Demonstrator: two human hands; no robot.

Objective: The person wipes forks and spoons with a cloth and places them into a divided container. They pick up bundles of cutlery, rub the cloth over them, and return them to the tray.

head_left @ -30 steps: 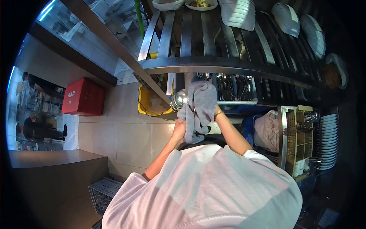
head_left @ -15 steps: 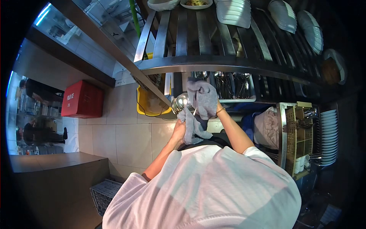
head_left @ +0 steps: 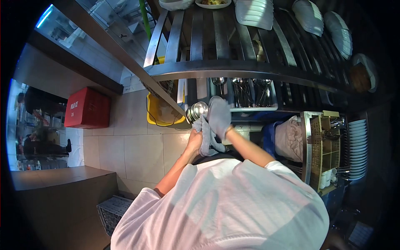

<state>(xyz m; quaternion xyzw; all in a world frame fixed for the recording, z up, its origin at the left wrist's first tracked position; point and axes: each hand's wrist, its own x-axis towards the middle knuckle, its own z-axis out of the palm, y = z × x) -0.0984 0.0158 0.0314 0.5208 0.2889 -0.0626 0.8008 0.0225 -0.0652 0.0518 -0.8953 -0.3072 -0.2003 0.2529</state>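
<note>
Cloth [head_left: 218, 113] over the right hand [head_left: 224, 126] has moved nearer the left hand [head_left: 195, 139].

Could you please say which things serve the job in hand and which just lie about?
Apparently in use:
grey cloth, in left hand and over right hand
shiny metalware
cutlery tray, probably

Seemingly idle:
red box
yellow tub
stacked plates

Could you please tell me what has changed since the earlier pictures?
The right hand has moved left and closer to the body, taking the upper part of the grey cloth with it. The left hand still grips the cloth beside the shiny metal utensils. No new grip or release shows. The red box stayed put.
</note>
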